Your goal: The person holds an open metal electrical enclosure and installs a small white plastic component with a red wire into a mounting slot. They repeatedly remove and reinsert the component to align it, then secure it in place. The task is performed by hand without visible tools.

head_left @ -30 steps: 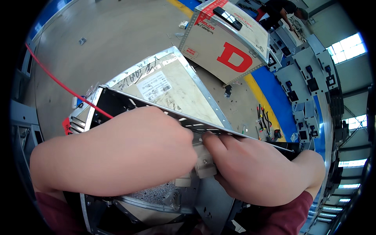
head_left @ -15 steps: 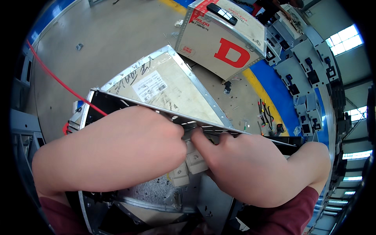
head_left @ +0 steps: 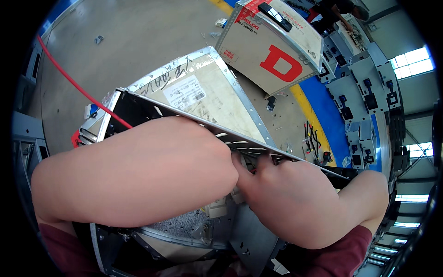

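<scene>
Both of my hands reach down inside an open metal cabinet, close against its dark slotted panel (head_left: 159, 104). My left hand (head_left: 214, 159) sits by the slots with its back toward me, and its fingers are hidden. To its right, my right hand (head_left: 288, 191) curls its thumb and fingers downward, nearly touching the left one. Whatever it grips inside is out of sight, and its fingertips are somewhat blurred. Beneath the hands shows part of a pale block (head_left: 216, 210) with a screw, beside a grey perforated mounting plate (head_left: 177, 226).
A red hose (head_left: 69, 83) runs into the cabinet's left side. Beyond the panel lies a pale crate (head_left: 221, 99); a larger crate (head_left: 249, 53) bears a black phone (head_left: 275, 16). Hand tools (head_left: 312, 138) lie on the floor at right. Another person (head_left: 344, 9) works at the far right.
My left hand has shifted right, closer to the right hand, covering more of the pale blocks. The right hand has moved slightly. The whole view has shifted a little.
</scene>
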Demonstrator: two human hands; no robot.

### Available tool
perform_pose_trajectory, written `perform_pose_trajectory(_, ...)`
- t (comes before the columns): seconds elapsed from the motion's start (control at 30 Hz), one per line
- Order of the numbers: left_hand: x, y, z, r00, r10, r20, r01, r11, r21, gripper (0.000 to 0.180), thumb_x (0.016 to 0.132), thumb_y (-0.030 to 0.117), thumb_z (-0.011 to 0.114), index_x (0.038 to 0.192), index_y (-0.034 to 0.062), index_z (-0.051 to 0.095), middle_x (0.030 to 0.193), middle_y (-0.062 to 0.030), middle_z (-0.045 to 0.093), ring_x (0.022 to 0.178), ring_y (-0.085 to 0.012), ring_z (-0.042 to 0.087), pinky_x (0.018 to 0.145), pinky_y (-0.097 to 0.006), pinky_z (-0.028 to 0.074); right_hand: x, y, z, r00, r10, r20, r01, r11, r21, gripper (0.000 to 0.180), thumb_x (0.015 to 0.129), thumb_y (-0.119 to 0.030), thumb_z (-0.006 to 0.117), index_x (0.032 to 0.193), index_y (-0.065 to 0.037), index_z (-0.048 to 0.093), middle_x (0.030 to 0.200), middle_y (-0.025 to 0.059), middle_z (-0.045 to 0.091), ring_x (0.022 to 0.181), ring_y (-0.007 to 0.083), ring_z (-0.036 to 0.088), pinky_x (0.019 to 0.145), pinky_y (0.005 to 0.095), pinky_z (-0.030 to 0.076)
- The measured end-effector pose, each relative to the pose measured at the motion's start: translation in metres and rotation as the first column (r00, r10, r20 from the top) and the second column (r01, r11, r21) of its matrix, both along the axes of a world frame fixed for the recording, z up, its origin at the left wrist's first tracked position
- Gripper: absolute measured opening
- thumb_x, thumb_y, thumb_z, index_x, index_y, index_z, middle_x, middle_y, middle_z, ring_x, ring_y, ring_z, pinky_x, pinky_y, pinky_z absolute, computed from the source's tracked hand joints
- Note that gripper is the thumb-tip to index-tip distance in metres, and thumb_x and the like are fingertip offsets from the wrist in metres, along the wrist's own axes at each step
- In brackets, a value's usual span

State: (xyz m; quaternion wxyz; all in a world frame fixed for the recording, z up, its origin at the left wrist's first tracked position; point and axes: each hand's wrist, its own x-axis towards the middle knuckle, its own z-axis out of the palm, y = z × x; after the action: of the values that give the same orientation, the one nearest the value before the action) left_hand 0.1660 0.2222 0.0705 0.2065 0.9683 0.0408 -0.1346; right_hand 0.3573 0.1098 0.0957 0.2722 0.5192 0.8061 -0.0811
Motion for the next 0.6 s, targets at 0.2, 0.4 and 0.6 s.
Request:
perform_pose_trajectory(0.2, -0.012, -0.001, -0.002, 1.000, 0.023, 0.018, -0.023, 1.000, -0.004, 0.010, 0.077, 0.012, 0.075, 0.081, 0.0036, 0.078, 0.089, -0.0112, 0.074, 0.092, -0.0289, 0.076, 0.079, -0.039, 0.062, 0.002, 0.007, -0.007, 0.980, 0.152, -0.125, -0.149, 0.988, 0.031, 0.046, 0.096, -0.013, 0.066, 0.137, 0.006, 0.060, 0.112, 0.0174, 0.069, 0.080, 0.0271, 0.076, 0.063, 0.0384, 0.063)
perform_pose_trajectory(0.4, -0.010, -0.015, 0.003, 0.996, 0.045, 0.071, -0.050, 0.997, 0.065, 0.007, 0.073, 0.014, 0.077, 0.075, 0.0067, 0.076, 0.082, -0.0099, 0.072, 0.082, -0.0262, 0.075, 0.064, -0.037, 0.058, 0.005, 0.002, -0.006, 0.973, 0.101, -0.209, -0.093, 0.994, 0.048, 0.045, 0.097, -0.013, 0.064, 0.137, 0.007, 0.059, 0.109, 0.0155, 0.068, 0.086, 0.0261, 0.075, 0.071, 0.0369, 0.063)
perform_pose_trajectory(0.6, -0.012, -0.009, 0.003, 0.994, 0.020, 0.103, -0.028, 0.997, 0.073, 0.007, 0.070, 0.015, 0.077, 0.074, 0.0087, 0.076, 0.080, -0.0076, 0.072, 0.080, -0.0243, 0.074, 0.062, -0.036, 0.056, -0.002, 0.003, -0.007, 0.995, 0.079, -0.062, -0.079, 0.997, 0.003, 0.046, 0.098, -0.016, 0.064, 0.137, 0.008, 0.058, 0.095, 0.0120, 0.069, 0.077, 0.0263, 0.075, 0.064, 0.0377, 0.062)
